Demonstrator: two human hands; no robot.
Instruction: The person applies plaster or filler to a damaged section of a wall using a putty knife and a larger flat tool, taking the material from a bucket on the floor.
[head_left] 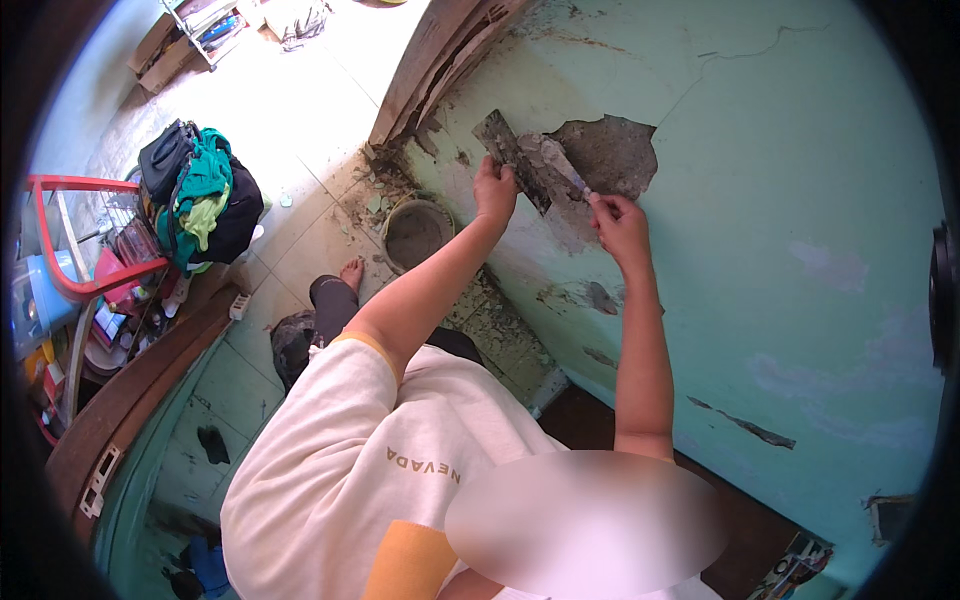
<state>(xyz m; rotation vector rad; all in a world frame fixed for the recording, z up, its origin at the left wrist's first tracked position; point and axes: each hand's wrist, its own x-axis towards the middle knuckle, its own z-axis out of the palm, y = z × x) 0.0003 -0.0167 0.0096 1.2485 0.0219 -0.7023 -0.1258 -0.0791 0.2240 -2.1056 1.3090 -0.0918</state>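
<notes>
My left hand (494, 192) is closed on the edge of a flat, mortar-smeared board (496, 137), held up close to the green wall. In my right hand (620, 228) is the handle of a putty knife (569, 174). Its blade points up and left, coated in grey mortar, and overlaps the board in this view; whether they touch I cannot tell. Just behind the tools, a broken patch (615, 155) in the wall bares rough grey-brown material under the paint. Below my left hand, a round bucket (418, 237) of grey mix stands on the floor.
Rubble and paint flakes (375, 195) lie around the bucket along the wall's foot. A splintered wooden door frame (430, 65) borders the wall. On the left, clothes (205, 190) hang on a red-framed rack (85, 183). My bare foot (352, 272) rests on the tiles.
</notes>
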